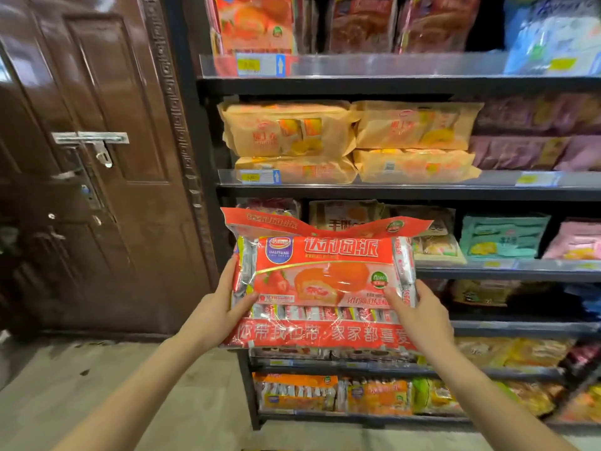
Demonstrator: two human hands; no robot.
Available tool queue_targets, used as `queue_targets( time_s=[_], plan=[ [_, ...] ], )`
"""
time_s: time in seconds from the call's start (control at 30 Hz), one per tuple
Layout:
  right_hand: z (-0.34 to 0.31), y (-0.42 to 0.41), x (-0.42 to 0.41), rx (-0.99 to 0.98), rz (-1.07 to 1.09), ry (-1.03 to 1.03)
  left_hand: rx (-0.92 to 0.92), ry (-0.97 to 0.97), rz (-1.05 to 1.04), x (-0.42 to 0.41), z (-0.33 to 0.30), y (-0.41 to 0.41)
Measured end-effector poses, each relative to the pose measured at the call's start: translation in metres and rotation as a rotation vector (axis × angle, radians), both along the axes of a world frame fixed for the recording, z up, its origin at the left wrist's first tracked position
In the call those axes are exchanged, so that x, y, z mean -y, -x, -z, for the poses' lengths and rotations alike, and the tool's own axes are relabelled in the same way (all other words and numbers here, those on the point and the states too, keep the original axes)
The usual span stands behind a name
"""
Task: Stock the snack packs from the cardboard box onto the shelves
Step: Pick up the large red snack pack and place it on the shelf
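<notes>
A large red snack pack (pixel 325 275) with a picture of a strawberry cake is held upright in front of the black shelves (pixel 390 193). My left hand (pixel 218 307) grips its left edge and my right hand (pixel 419 317) grips its lower right side. The pack hangs at the height of the third shelf level, covering part of the stock behind it. Matching red packs (pixel 257 24) stand on the top shelf at the left. The cardboard box is out of view.
Yellow-orange packs (pixel 351 141) fill the second shelf; green and pink packs (pixel 507 236) sit on the third shelf at the right. Lower shelves hold more orange packs (pixel 328 392). A brown door (pixel 91 157) with a metal latch stands to the left, above a grey floor (pixel 113 385).
</notes>
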State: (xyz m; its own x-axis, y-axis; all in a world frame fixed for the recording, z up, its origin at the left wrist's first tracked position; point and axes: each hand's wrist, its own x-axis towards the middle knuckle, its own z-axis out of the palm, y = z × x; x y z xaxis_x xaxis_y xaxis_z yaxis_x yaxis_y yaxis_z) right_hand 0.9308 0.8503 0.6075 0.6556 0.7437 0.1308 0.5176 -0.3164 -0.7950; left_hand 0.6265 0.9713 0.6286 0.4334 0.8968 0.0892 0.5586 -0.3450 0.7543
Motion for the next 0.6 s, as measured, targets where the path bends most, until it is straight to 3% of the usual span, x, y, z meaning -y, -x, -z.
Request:
queue_targets(
  time_s=[0.3,0.6],
  plan=[
    [0.087,-0.030,-0.067,0.003,-0.003,-0.064,0.044,-0.009,-0.023,-0.066,0.095,-0.034],
    [0.207,-0.051,-0.128,0.137,0.043,-0.275,0.121,-0.248,-0.080,-0.124,0.220,-0.054]
  ],
)
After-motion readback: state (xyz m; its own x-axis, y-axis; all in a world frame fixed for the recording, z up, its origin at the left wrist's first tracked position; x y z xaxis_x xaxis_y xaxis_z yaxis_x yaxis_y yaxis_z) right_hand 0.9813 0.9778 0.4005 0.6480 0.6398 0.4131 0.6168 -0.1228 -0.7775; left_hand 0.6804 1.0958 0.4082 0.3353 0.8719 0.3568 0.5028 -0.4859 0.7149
